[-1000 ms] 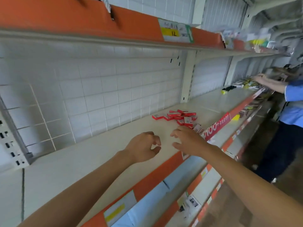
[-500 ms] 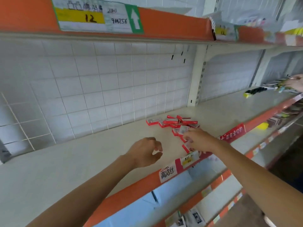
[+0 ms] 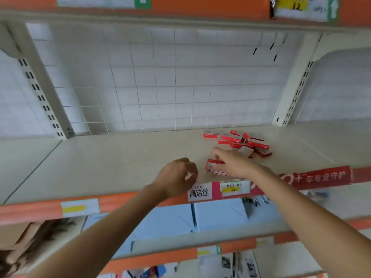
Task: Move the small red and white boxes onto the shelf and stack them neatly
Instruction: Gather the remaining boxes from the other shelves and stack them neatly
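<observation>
Boxes being sorted out on the cream shelf, one grabbed near the front edge

Nearest, light blue packs [image 3: 218,214] are seen on the lower shelf under the orange edge strip [image 3: 120,199], where a yellow price tag [image 3: 233,188] is stuck. Just above that, the left hand [image 3: 176,178] is loosely curled over the shelf [image 3: 100,163] with nothing held. Beside it, one red and white box [image 3: 213,168] is gripped by the right hand [image 3: 234,165], kinda tilted. Further back, a messy pile of boxes [image 3: 241,142] is left near the white grid back panel [image 3: 170,81].
</observation>
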`<state>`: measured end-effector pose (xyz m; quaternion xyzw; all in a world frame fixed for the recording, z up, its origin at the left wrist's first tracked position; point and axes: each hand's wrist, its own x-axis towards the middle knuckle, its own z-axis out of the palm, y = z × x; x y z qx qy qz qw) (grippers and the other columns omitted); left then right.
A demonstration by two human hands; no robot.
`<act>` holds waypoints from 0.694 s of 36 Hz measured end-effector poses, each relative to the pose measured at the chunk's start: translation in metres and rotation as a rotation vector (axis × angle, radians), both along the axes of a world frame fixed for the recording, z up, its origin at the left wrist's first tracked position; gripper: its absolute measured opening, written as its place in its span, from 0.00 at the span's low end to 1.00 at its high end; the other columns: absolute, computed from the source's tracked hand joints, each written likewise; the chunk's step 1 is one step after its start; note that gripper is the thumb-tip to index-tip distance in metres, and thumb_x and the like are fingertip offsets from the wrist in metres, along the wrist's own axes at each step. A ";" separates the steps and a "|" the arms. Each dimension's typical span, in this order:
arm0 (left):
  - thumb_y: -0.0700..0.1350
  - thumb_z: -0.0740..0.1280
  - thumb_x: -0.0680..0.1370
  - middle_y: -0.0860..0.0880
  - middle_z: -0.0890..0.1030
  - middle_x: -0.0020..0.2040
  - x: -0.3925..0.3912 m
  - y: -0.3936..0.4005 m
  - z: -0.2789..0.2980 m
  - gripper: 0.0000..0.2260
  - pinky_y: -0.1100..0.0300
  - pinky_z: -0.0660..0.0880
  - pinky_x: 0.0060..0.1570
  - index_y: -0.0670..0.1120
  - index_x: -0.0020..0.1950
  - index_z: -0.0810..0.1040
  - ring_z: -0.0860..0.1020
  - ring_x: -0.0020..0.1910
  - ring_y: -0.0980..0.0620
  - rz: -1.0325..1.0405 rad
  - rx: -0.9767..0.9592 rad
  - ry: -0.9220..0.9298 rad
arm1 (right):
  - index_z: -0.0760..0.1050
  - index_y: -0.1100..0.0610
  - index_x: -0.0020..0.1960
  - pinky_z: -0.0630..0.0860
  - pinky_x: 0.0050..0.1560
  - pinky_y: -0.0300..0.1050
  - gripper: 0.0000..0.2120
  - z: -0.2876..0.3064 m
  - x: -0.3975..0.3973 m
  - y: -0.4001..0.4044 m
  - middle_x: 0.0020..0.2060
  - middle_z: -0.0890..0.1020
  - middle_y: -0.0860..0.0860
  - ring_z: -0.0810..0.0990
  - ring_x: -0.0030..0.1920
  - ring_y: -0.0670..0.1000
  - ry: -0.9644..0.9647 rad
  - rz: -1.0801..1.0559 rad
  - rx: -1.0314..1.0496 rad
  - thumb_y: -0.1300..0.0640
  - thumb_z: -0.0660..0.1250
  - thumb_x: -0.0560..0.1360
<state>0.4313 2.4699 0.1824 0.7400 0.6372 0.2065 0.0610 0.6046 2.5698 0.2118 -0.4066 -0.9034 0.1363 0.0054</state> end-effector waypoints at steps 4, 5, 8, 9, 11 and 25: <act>0.45 0.64 0.76 0.50 0.80 0.49 -0.034 -0.032 0.006 0.07 0.54 0.76 0.47 0.48 0.51 0.81 0.79 0.46 0.50 0.142 0.017 0.000 | 0.66 0.54 0.55 0.74 0.43 0.49 0.05 -0.004 -0.051 -0.018 0.48 0.78 0.54 0.78 0.44 0.53 0.099 0.087 -0.005 0.60 0.58 0.80; 0.45 0.64 0.76 0.49 0.80 0.49 -0.045 -0.042 0.007 0.07 0.55 0.76 0.47 0.48 0.50 0.81 0.79 0.46 0.50 0.178 0.012 0.003 | 0.67 0.55 0.56 0.74 0.43 0.48 0.05 -0.004 -0.064 -0.022 0.50 0.79 0.55 0.78 0.45 0.53 0.113 0.110 -0.005 0.60 0.58 0.80; 0.45 0.65 0.75 0.49 0.80 0.48 -0.081 -0.075 0.008 0.07 0.56 0.75 0.46 0.48 0.49 0.81 0.79 0.46 0.49 0.284 0.003 0.005 | 0.68 0.56 0.57 0.75 0.46 0.48 0.06 0.002 -0.105 -0.039 0.54 0.79 0.56 0.78 0.48 0.53 0.150 0.183 -0.008 0.56 0.58 0.80; 0.45 0.65 0.75 0.50 0.80 0.48 -0.094 -0.087 0.008 0.07 0.56 0.75 0.46 0.48 0.49 0.82 0.79 0.46 0.49 0.319 -0.003 0.007 | 0.68 0.56 0.57 0.76 0.50 0.50 0.08 0.004 -0.119 -0.046 0.55 0.79 0.56 0.78 0.51 0.55 0.166 0.205 -0.014 0.55 0.59 0.80; 0.46 0.65 0.75 0.50 0.80 0.47 -0.121 -0.111 0.008 0.07 0.55 0.76 0.46 0.50 0.48 0.82 0.79 0.45 0.49 0.376 -0.008 0.011 | 0.69 0.57 0.59 0.74 0.54 0.49 0.10 0.009 -0.148 -0.062 0.57 0.79 0.57 0.77 0.55 0.56 0.188 0.246 -0.018 0.55 0.60 0.79; 0.44 0.65 0.75 0.50 0.81 0.47 -0.330 -0.331 0.011 0.06 0.62 0.71 0.40 0.49 0.48 0.81 0.78 0.45 0.51 0.705 -0.013 0.082 | 0.75 0.54 0.56 0.74 0.54 0.49 0.09 0.008 -0.401 -0.240 0.54 0.80 0.52 0.78 0.53 0.52 0.256 0.661 0.011 0.54 0.63 0.77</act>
